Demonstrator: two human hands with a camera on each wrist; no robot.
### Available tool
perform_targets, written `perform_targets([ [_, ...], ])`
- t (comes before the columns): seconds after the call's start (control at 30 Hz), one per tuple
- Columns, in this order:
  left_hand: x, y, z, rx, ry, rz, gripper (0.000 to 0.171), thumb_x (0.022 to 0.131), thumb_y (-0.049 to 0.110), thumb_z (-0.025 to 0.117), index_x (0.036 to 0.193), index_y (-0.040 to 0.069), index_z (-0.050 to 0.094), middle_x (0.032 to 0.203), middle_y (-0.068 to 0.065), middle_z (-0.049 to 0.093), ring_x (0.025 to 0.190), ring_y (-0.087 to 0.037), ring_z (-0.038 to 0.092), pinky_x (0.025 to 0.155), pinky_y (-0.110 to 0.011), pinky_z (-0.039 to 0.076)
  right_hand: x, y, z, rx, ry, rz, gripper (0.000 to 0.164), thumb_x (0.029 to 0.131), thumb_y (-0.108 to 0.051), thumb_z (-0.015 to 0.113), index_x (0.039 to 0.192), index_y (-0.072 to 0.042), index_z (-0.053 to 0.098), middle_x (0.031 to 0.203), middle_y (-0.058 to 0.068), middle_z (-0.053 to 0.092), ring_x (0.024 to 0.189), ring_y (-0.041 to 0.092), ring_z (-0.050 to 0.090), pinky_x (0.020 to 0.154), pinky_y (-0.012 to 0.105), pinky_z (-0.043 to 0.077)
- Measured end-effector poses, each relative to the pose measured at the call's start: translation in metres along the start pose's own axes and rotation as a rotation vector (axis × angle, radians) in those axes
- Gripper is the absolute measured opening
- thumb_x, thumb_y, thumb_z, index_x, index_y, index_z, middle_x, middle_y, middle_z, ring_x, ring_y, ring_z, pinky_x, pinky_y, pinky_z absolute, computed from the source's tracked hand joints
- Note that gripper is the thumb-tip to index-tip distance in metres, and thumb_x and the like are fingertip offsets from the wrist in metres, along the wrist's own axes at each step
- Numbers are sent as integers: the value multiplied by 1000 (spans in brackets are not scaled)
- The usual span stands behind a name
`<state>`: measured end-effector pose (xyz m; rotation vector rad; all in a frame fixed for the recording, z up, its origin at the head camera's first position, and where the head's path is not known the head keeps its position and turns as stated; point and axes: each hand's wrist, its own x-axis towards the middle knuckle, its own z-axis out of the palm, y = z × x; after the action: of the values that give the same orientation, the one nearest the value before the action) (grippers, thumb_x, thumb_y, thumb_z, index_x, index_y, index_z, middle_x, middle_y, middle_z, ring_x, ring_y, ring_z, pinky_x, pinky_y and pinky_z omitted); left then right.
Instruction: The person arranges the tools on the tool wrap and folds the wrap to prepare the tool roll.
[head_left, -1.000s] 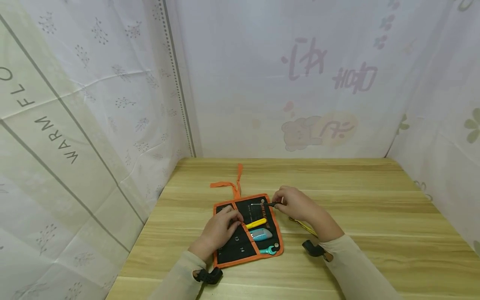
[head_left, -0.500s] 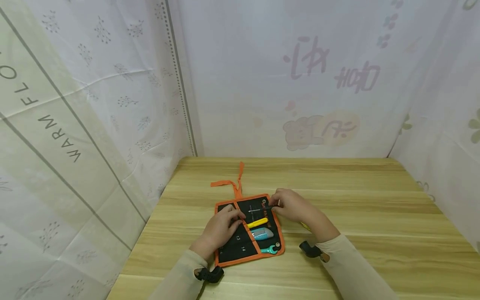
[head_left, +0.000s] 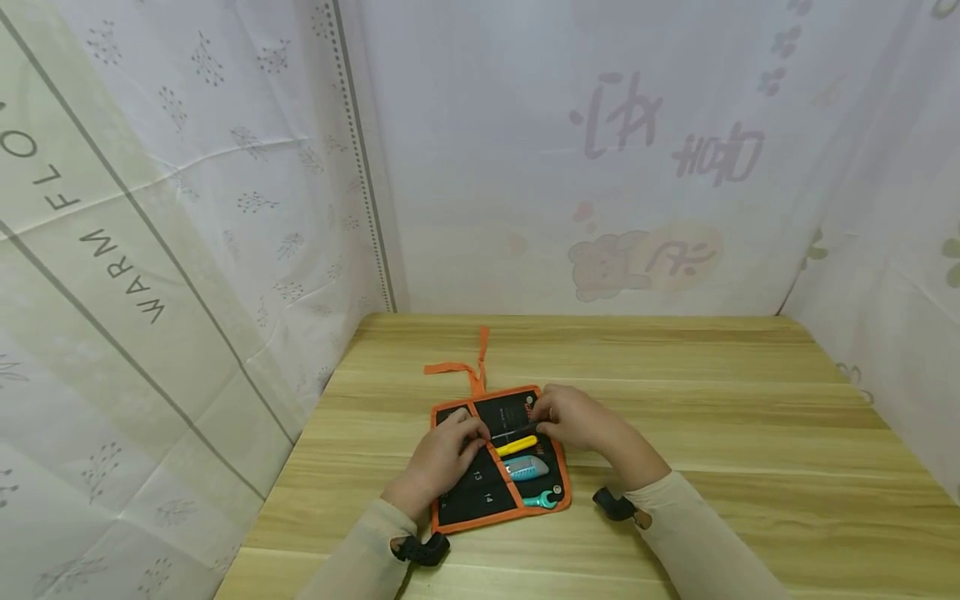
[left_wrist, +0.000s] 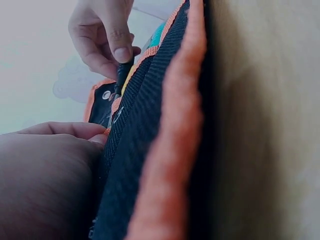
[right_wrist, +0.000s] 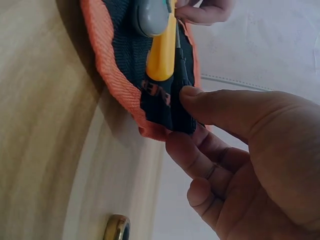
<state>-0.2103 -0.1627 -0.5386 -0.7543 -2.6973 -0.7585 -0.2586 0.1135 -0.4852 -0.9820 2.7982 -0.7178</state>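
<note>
A black tool roll (head_left: 457,510) with orange trim lies unrolled on the table. My left hand (head_left: 442,454) rests over its pocket panel; in the left wrist view, thumb and finger pinch the orange pocket edge. Between thumb and fingers, my right hand (head_left: 581,423) holds a screwdriver (right_wrist: 181,112) by its black handle. The thin metal shaft points toward the left hand, and its tip is hidden at the pocket edge. Beside it, a yellow handle (head_left: 517,446), a light-blue utility knife (head_left: 527,468) and a teal open-ended wrench (head_left: 540,500) stick out of the pockets.
Orange tie straps (head_left: 472,373) extend from the roll's far side across the wooden table (head_left: 675,358). A brass-coloured ring end (right_wrist: 117,227) of some tool lies on the table in the right wrist view. Patterned curtains (head_left: 480,167) hang behind and at both sides.
My right hand has moved slightly left and nearer, bringing the screwdriver's shaft down to the pocket edge beside the yellow handle. The left hand has stayed in place.
</note>
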Motion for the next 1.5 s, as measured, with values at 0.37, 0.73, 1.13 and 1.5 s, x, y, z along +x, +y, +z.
perform_targets([
  [0.37,0,1,-1,8,17,30,14,101,15,73,102,28,69,98,12,55,80,-5,55,69,-26,52,3,-7,6,2,-5,-14,10,97,-10,76,105,-13,80,97,-7,61,82,9,56,74,30,53],
  [0.73,-1,3,-2,38,50,72,15,100,11,73,102,25,69,96,12,52,76,-4,52,65,-24,51,6,-15,12,-33,-20,-72,10,98,-14,77,107,-14,81,96,-8,59,81,8,55,73,27,51],
  [1.13,-1,2,-1,9,55,68,14,100,11,74,103,24,70,97,10,54,78,-5,54,68,-25,52,12,-27,15,-11,-44,-71,9,99,-14,76,107,-14,79,97,-6,59,84,9,59,75,27,53],
  [1.5,-2,2,-1,4,59,71,12,100,12,73,103,23,68,98,10,56,80,-6,56,70,-26,53,17,-31,17,-42,-52,-102,11,99,-11,75,107,-17,79,99,-6,61,84,9,57,77,27,53],
])
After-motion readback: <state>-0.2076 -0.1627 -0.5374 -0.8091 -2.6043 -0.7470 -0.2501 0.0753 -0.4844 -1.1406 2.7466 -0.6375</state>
